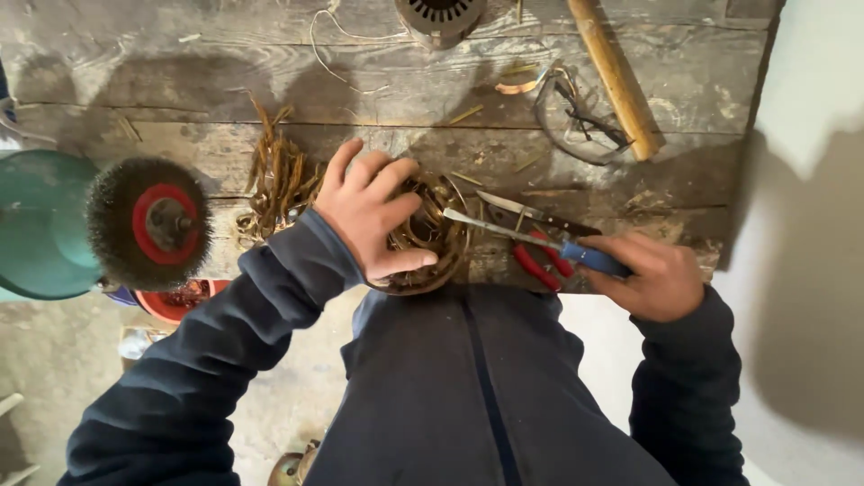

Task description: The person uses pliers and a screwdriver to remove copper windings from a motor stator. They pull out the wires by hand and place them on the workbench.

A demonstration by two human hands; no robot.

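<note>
The round motor stator (430,236) sat at the near edge of the old wooden workbench (180,63), right in front of the person, with a fair tangle of coppery winding wire packed in its core. The left hand (367,214) was clamped down over the top of it, fingers curled around the rim, holding it steady. The right hand (655,274) was closed around the blue handle of a flat screwdriver (531,239), whose blade tip reached in toward the windings at the stator's right side. Going by that, I'd say it was somewhere in the middle of stripping: a bundle of pulled-out wire strands (277,180) lay just left of the stator on the bench, so some was out, but plenty looked left inside. Red-handled pliers (538,252) lay under the screwdriver, unused at that point. Further out, a wooden handle (616,76) and safety glasses (576,112) sat at the back right, another round motor part (441,16) was at the far edge, and a wire brush wheel (148,223) on a green grinder (40,225) stuck out on the left.
</note>
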